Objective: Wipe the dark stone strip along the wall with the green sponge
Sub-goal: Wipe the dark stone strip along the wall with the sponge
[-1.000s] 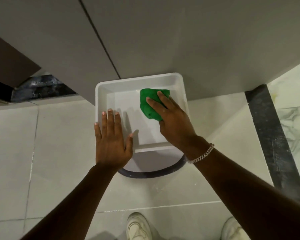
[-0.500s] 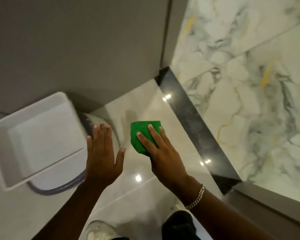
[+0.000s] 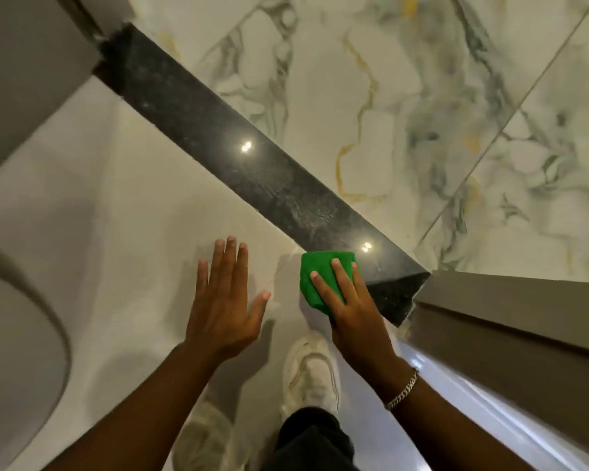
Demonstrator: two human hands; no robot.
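I am keeping my left hand (image 3: pixel 223 300) spread flat, fingers apart, hovering over or resting on the pale glossy floor tile (image 3: pixel 116 215); I cannot tell which. My right hand (image 3: pixel 349 307) is pressing the soft green sponge (image 3: pixel 320 270) down, fingers laid over it, at the near end of the dark polished stone strip (image 3: pixel 218 137). It looks light and squashy, best held from above. The strip's long axis is running diagonally, upper left to lower right, along the veined marble wall (image 3: pixel 422 96).
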